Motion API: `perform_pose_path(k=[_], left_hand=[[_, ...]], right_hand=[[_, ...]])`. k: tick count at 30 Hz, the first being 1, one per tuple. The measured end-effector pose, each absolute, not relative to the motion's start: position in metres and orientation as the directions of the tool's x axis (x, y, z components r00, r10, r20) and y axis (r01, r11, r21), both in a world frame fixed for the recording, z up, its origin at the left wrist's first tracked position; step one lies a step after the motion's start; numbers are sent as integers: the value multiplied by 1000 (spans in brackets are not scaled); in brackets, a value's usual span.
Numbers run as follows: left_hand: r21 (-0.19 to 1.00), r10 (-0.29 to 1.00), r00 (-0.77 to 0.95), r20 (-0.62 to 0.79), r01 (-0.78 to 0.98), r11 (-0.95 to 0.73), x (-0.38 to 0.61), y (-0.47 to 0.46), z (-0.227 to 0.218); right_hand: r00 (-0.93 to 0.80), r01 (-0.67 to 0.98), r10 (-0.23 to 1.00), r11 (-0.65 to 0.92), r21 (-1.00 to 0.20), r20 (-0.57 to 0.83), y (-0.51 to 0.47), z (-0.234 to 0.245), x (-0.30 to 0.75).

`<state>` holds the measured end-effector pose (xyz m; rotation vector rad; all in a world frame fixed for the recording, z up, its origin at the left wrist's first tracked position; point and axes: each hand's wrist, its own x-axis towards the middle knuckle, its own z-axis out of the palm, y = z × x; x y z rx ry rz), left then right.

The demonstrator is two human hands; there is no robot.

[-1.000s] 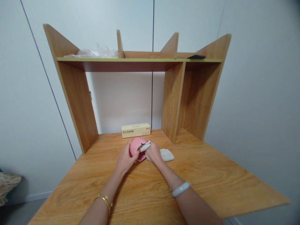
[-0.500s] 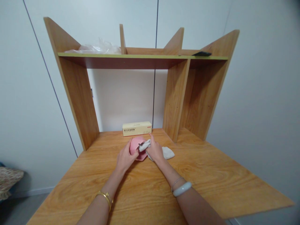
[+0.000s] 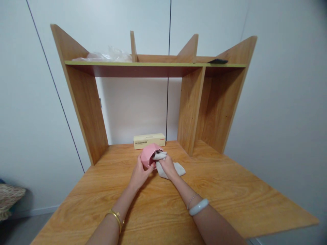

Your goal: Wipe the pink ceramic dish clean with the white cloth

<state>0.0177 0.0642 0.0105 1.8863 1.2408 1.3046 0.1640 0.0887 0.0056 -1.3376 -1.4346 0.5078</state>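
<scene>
A pink faceted bowl [image 3: 148,153] is tilted on its side above the desk, its opening turned to the right. My left hand [image 3: 140,173] grips it from the left, with the thumb at the lower rim. My right hand [image 3: 168,166] is closed on a light grey cloth [image 3: 161,172] and pushes part of it into the bowl's mouth. The rest of the cloth hangs below and spreads to the right of the hand. Cloth and hand hide much of the bowl's inside, and the right fingertips are covered.
Behind the bowl lies a long cream box [image 3: 149,140] with printed lettering. A wooden shelf unit [image 3: 191,109] rises from the desk [image 3: 102,200]. On its upper shelf are a clear plastic bag [image 3: 109,55] and a flat black item [image 3: 217,61].
The bowl has tipped and shifted slightly up. My right hand with the cloth has moved in toward its opening, and the cloth now hangs lower in front of the bowl.
</scene>
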Motion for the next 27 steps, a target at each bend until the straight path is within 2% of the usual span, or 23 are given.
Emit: perform_pose_path(k=[2,5,8,10,13,16,19,22,24,27], left_hand=[[779,900,81,429,472,-414,15,62,14],[669,911,65,408,657,-347,12,56,22],[575,924,90,371,759,-305,11,51,28],[569,923,102,370,761,-312,11,51,29],[664,920,62,388,673,-326,12,54,26],[782,906,43,421,490,-386,17,59,17],[831,881,100,462,299,-470,22,64,8],[853,896,90,434,279,-441,20,66,5],[837,915,62,398,385,-390,15,66,8],[742,926,42,375,586,-327,6,64,16]], right_hand=[[191,561,910,205,-802,367,86,10,165],[178,802,920,69,-593,348,79,18,168],[106,894,918,81,-441,383,73,22,171],[105,882,913,98,-462,394,72,21,172],[146,776,907,143,-614,396,76,16,170],[186,588,884,249,-769,429,81,11,166],[188,469,874,321,-823,448,84,10,162],[155,532,895,281,-798,419,83,13,162],[171,660,908,183,-728,383,80,18,164],[167,831,915,69,-553,366,73,24,167]])
